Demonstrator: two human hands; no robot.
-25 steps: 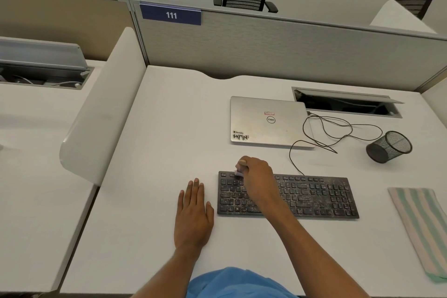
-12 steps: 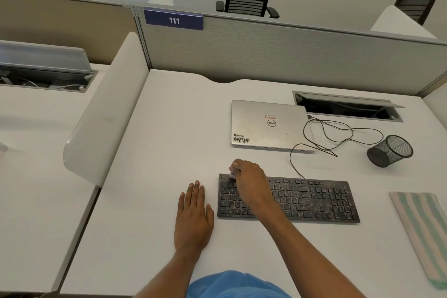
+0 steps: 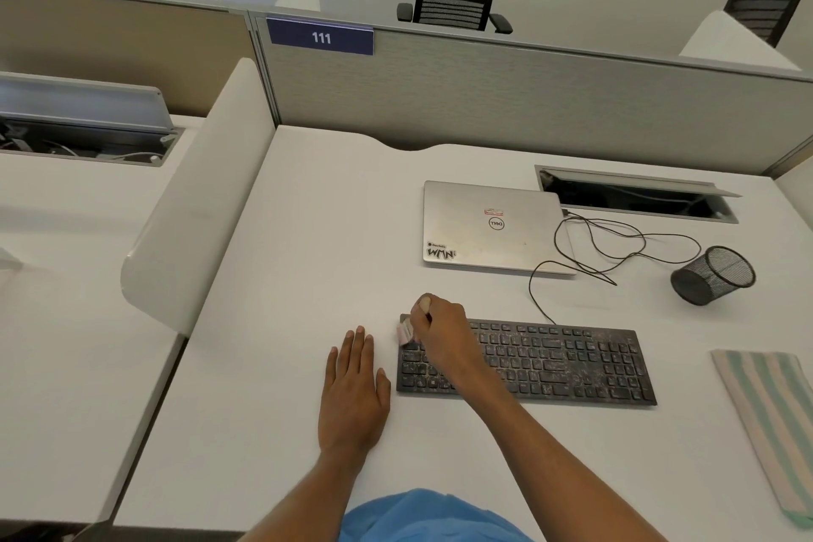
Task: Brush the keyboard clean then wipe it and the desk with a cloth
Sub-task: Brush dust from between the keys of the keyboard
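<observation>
Gripping a small brush [image 3: 405, 332] in my right hand [image 3: 440, 323], fingers curled round its handle. The bristle end sits on the far left corner of the black keyboard [image 3: 572, 361], and my wrist crosses the left block of keys. Pale specks show across the keys, thickest toward the right half. My left hand [image 3: 354, 392] lies flat, palm down and fingers straight, on the white worktop [image 3: 308, 255] just beside the keyboard's left edge, holding nothing. The striped cloth [image 3: 774, 418] lies on the worktop at the right, apart from the keyboard. A closed silver laptop [image 3: 492, 229] sits beyond the keyboard. A black mesh pen cup [image 3: 712, 275] lies tipped on its side to the laptop's right.
</observation>
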